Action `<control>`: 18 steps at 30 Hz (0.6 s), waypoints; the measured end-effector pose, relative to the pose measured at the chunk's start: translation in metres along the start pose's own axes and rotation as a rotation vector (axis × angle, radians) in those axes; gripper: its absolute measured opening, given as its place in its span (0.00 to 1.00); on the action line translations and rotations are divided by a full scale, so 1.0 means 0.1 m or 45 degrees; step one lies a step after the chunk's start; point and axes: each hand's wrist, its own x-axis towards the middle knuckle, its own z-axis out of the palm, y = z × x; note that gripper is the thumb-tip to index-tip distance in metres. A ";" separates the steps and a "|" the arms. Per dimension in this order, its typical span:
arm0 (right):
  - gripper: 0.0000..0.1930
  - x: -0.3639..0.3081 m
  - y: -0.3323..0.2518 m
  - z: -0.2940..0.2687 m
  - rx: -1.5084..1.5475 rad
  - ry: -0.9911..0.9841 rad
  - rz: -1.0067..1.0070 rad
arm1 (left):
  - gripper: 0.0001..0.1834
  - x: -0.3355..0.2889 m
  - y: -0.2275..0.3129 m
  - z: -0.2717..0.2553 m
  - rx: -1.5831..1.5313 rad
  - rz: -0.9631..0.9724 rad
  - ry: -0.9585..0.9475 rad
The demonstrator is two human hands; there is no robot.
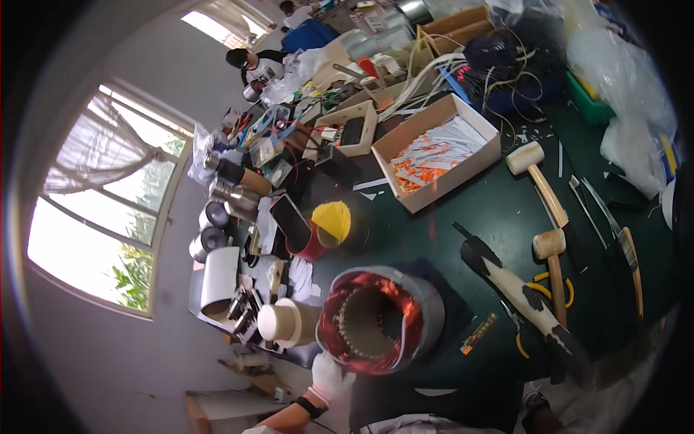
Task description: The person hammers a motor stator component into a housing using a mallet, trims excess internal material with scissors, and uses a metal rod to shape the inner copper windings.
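Stator [361,322] on the green table [405,242], close to the near edge, open end toward the camera; standing or tipped, can't tell. Gloved left hand [329,377] at its lower-left rim; fingers partly hidden, grip can't be told. Right hand can't be made out, only a wristband [535,400] low in view, so its state can't be told.

Risks: if the left hand alone takes the load, the stator could slip or roll off the edge. Pushed left, it could knock the cream part [278,323] right beside it. Exposed red windings [332,318] could get nicked if the stator is dragged against the pliers [519,336] lying to the right.
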 end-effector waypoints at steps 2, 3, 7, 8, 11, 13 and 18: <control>0.26 -0.10 0.34 -0.14 -0.207 -0.217 -0.012 | 0.12 0.12 0.07 0.16 -0.041 0.040 0.356; 0.25 -0.17 0.54 -0.28 -0.382 -0.407 0.095 | 0.12 0.19 0.11 0.22 -0.076 0.098 0.448; 0.15 0.29 -0.82 -0.99 -0.603 -0.012 0.154 | 0.11 0.04 0.12 0.05 -0.083 0.030 0.619; 0.14 0.31 -1.38 -1.32 -0.615 -0.040 0.200 | 0.11 0.05 0.13 0.01 -0.129 0.001 0.637; 0.18 0.14 -2.41 -1.90 -0.429 -0.025 0.120 | 0.15 0.15 0.31 -0.25 -0.533 0.053 0.669; 0.18 0.10 -3.07 -2.15 -0.231 0.029 0.017 | 0.24 0.21 0.53 -0.67 -0.499 0.272 0.819; 0.14 0.50 -3.73 -2.30 -0.211 0.406 -0.200 | 0.30 0.63 1.10 -1.44 -0.377 0.566 0.807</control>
